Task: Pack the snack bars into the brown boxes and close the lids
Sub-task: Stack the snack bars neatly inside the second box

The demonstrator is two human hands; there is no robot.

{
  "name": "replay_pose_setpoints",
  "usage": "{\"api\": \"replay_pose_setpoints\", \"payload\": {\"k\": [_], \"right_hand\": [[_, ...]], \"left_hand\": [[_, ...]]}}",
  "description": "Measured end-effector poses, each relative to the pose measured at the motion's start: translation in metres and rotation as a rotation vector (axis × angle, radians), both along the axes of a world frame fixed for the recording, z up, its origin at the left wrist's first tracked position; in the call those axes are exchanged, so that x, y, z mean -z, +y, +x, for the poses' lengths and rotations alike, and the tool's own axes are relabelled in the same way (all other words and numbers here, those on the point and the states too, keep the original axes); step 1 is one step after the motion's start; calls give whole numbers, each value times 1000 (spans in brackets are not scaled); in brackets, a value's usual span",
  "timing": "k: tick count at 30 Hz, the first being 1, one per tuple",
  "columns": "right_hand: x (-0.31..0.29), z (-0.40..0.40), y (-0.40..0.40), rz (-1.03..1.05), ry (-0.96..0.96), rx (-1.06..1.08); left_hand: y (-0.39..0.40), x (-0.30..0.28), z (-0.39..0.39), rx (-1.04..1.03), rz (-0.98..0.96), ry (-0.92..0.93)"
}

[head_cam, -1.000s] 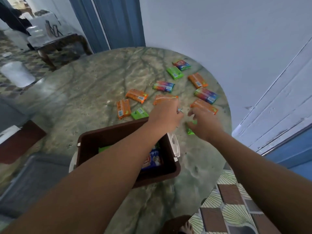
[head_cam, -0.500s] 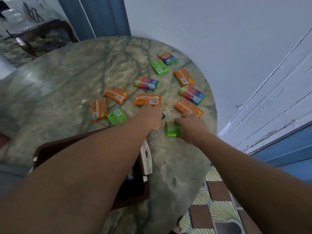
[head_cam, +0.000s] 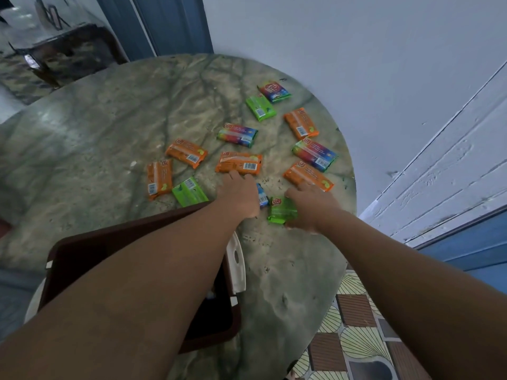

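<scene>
Several snack bars in orange, green and rainbow wrappers lie scattered on the round marble table (head_cam: 109, 127). My left hand (head_cam: 240, 194) is closed over a blue-wrapped bar (head_cam: 262, 194), of which only one end shows. Its fingertips touch an orange bar (head_cam: 239, 163). My right hand (head_cam: 311, 205) grips a green bar (head_cam: 282, 210) from its right side. An open brown box (head_cam: 82, 248) with a white latch (head_cam: 236, 263) stands near me, mostly hidden under my left forearm.
The table's right edge drops to a tiled floor (head_cam: 354, 341). A pale wall with a blue base runs close on the right. A dark side table (head_cam: 68, 50) stands at the far left, beyond the marble top.
The view has swung left and the box has slid under my left arm. Both hands drew back slightly from the pile; the green bar now shows clearly in my right hand.
</scene>
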State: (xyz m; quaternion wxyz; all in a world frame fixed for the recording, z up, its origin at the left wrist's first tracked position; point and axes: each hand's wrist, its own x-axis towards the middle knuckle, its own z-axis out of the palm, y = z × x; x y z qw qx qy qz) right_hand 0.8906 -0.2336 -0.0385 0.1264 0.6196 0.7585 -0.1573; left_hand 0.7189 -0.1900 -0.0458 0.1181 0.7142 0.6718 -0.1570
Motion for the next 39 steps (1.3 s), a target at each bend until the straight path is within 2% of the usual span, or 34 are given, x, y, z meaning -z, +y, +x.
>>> {"api": "replay_pose_setpoints", "payload": {"k": [4, 7, 11, 17, 20, 25, 31, 34, 39], "right_hand": [[4, 3, -5, 42, 34, 26], [5, 3, -12, 85, 122, 89], [-6, -2, -13, 174, 232, 160], [-42, -32, -17, 274, 322, 158], [-62, -55, -22, 319, 322, 101], [-82, -103, -37, 391, 437, 85], [-76, -161, -71, 418, 510, -120], [-60, -177, -88, 342, 412, -245], [-42, -194, -92, 211, 178, -427]], "left_hand": [[-3, 0, 0, -64, -22, -170], [-9, -9, 5, -139, 137, -299], [-14, -34, 6, -66, 439, -402], [-36, -82, -27, -112, 557, -451], [-59, -93, -67, -140, 579, -383], [-93, -108, -135, -188, 560, -442], [-155, -106, -204, -128, 544, -348], [-180, -84, -233, -28, 497, -227], [-202, -50, -260, 127, 327, -184]]}}
